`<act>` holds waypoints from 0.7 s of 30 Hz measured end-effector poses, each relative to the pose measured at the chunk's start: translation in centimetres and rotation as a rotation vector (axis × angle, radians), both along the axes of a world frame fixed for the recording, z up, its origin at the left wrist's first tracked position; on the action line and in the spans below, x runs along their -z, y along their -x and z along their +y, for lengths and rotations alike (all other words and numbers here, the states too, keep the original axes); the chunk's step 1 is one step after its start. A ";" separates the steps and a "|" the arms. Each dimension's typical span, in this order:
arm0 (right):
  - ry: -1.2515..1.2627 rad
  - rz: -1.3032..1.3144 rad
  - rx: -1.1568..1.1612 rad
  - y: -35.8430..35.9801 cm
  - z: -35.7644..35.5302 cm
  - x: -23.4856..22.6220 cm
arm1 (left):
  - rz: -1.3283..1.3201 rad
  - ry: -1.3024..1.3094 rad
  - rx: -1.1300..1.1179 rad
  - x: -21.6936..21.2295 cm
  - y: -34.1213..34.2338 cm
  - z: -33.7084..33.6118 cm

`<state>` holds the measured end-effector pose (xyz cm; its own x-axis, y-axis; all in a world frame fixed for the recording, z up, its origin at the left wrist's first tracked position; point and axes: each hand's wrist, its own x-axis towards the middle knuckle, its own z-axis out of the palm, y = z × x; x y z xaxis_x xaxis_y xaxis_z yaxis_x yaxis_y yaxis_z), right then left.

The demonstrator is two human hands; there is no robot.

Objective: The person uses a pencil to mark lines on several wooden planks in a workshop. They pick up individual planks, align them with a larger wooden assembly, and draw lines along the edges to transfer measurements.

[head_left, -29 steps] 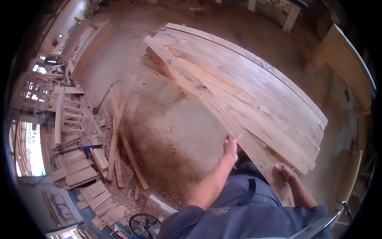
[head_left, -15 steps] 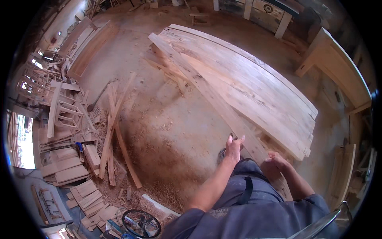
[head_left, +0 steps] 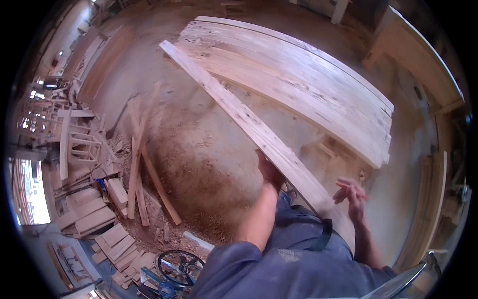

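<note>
A long wooden plank point(head_left: 244, 117) runs diagonally from the far middle down to my body at the lower right. My left hand point(head_left: 269, 169) is closed on its left edge, with most of the fingers hidden beneath the wood. To the right of the plank, my right hand point(head_left: 352, 195) is raised clear of it, fingers apart and slightly blurred, holding nothing. Beyond the plank lies a wide panel of pale boards point(head_left: 303, 89) set side by side, with knots and streaks in the grain. A gap of floor shows between its near edge and the plank.
Loose strips point(head_left: 137, 169) cross each other on the shaving-covered floor to the left. Short board stacks point(head_left: 119, 249) and a black handwheel point(head_left: 179, 267) are at lower left. A wooden frame piece point(head_left: 416, 62) stands at the right, above upright boards point(head_left: 432, 204).
The plank has shifted left, away from the panel, and its broad face has turned up. My right hand has let go of it and opened; my left has slid further under its edge.
</note>
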<state>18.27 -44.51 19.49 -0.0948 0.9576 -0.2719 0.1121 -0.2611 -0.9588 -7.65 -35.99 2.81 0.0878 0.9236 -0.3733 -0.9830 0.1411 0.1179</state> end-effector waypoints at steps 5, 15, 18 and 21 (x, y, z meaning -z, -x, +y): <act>0.003 -0.264 0.204 -2.6 0.3 -0.8 | 0.034 0.058 0.051 -0.3 0.0 0.0; 0.243 0.196 -0.197 21.1 21.0 2.1 | -0.239 0.232 0.192 -3.0 2.8 -0.8; 0.391 0.406 -0.230 28.8 25.3 5.6 | -0.389 0.244 0.243 -2.7 4.4 -1.3; 0.402 0.336 -0.225 29.9 28.7 9.0 | -0.407 0.273 0.256 -3.5 5.2 -1.5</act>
<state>-11.58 -15.86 10.50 -0.4282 0.7313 -0.5309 -0.0866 -0.6179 -0.7814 -12.85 -37.49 6.33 0.4835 0.7282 -0.4857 -0.8721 0.3533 -0.3384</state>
